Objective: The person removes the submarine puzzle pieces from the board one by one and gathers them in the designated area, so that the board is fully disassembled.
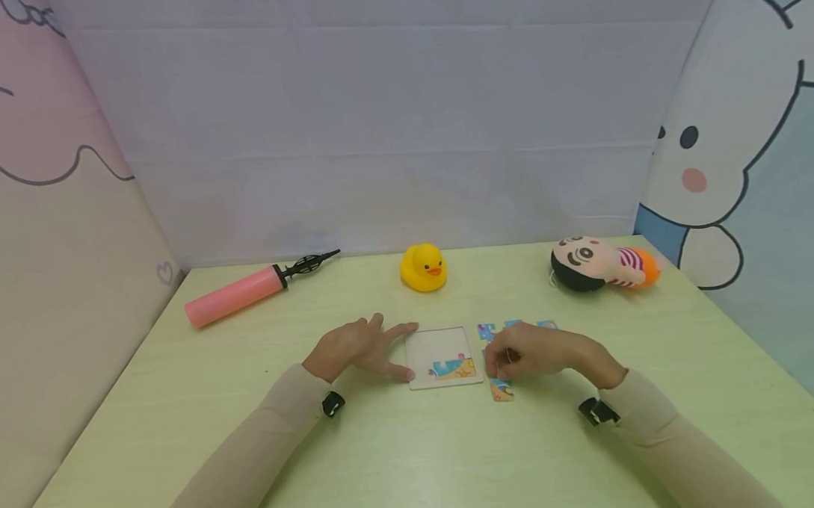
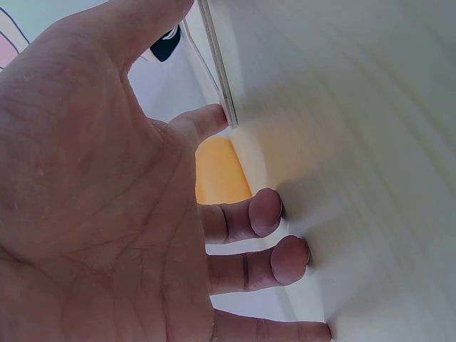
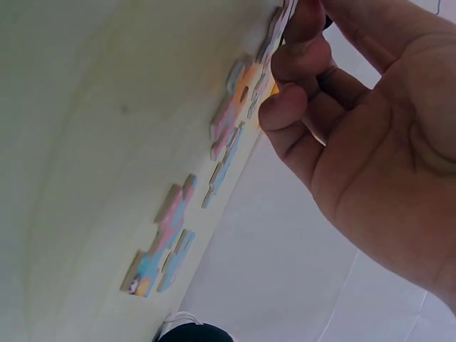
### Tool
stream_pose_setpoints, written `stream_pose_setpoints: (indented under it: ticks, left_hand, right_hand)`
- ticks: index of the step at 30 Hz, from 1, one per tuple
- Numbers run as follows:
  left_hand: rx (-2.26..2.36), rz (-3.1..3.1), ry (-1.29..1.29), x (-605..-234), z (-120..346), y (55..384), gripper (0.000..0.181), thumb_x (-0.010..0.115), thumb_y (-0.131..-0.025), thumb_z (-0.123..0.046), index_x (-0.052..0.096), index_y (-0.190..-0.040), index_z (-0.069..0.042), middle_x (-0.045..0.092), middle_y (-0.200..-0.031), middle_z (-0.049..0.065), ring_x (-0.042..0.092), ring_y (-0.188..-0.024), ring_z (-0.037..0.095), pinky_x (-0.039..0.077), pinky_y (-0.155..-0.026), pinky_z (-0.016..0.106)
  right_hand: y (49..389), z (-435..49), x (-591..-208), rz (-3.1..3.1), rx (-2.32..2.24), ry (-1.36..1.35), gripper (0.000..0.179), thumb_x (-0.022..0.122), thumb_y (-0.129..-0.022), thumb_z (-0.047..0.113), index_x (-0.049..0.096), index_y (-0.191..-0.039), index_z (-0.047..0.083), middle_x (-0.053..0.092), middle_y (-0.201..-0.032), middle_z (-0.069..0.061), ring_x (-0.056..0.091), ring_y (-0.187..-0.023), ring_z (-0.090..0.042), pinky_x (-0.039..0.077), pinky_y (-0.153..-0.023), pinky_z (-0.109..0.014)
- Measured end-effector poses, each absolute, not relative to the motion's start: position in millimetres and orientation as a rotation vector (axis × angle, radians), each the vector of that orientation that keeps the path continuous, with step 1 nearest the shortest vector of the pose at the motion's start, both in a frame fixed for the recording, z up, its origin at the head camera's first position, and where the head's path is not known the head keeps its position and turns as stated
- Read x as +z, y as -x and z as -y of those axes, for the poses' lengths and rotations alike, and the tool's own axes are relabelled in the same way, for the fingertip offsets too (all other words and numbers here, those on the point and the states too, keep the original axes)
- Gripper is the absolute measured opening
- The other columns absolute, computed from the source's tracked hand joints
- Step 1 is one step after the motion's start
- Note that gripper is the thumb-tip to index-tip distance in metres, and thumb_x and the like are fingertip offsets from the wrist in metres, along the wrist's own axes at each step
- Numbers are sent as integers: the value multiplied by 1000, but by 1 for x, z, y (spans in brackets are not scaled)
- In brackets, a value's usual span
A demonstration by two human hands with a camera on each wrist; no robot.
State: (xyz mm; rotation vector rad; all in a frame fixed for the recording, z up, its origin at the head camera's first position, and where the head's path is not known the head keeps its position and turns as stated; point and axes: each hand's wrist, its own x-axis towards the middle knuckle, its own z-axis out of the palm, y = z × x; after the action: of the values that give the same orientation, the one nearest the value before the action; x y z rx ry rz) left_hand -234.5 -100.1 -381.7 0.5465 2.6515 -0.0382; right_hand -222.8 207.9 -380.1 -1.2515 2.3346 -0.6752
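A square puzzle tray [image 1: 440, 341] lies on the table with joined beach-picture puzzle pieces [image 1: 454, 368] in its lower right part. My left hand [image 1: 363, 349] spreads its fingers at the tray's left side, thumb at the lower corner and index finger at the upper one. In the left wrist view, a finger [image 2: 206, 122] touches the tray's edge. My right hand [image 1: 534, 348] curls over the loose pieces right of the tray, thumb and index finger pinching a puzzle piece that the fingers mostly hide. Just below the fingertips lies another loose piece [image 1: 501, 390].
More loose pieces [image 3: 160, 256] lie flat beyond the right hand. Along the back stand a pink hand pump [image 1: 236, 296] at left, a yellow rubber duck [image 1: 423, 268] in the middle and a stuffed doll [image 1: 602, 263] at right. Cloth walls enclose the table's back and sides.
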Motion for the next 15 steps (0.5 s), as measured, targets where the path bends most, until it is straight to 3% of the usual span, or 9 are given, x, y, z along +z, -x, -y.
stream_pose_setpoints:
  ticks: [15]
  left_hand:
    - [-32,-2637,-532,-381,100,235,90,59,-83,-76,20,-158,-45,35,-150,20,50,-120,40,49,-86,56]
  right_hand:
    - [224,-194,-374,-2329,-693,1209,14,66,-92,2,70,-99,13,56,-75,8,48,-65,-5,41,-62,-21]
